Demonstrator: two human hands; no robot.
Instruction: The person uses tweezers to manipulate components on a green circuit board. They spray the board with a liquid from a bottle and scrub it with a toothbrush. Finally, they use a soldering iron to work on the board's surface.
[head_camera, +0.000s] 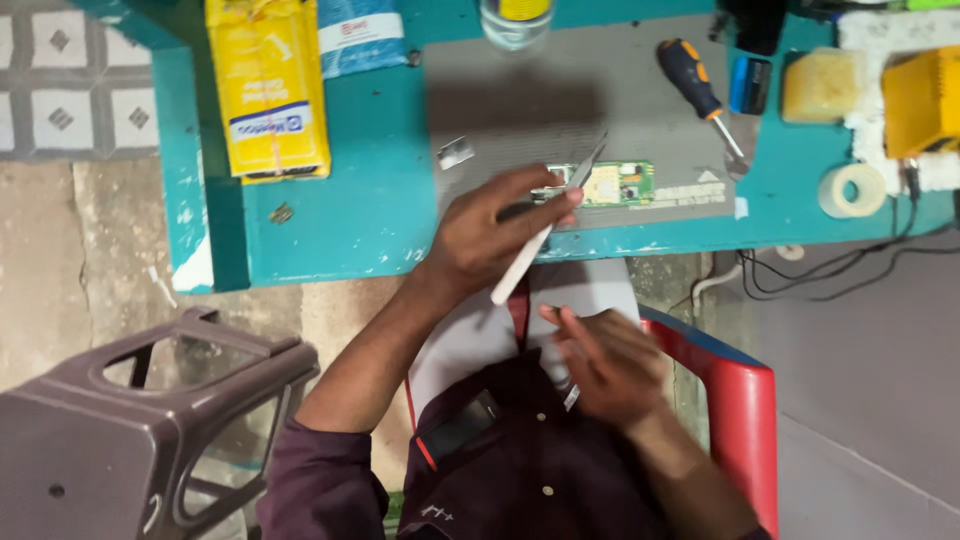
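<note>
on the grey mat (560, 85), one circuit board (612, 184), one screwdriver (700, 95), left hand (490, 235) grasping one pair of tweezers (545, 232), right hand (605, 362) grip released

Left hand (480, 240) grips tweezers (548, 225), tips over the green circuit board (615, 184) on the grey mat (560, 100). Right hand (605, 365) hovers blurred near the lap. Screwdriver (698, 92) lies far right on the teal worktop (360, 200).

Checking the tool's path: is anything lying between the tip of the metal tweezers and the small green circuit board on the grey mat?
Nothing visible does. The left hand holds the metal tweezers with the tip right at the left end of the small green circuit board; the grey mat around it is bare there.
</note>
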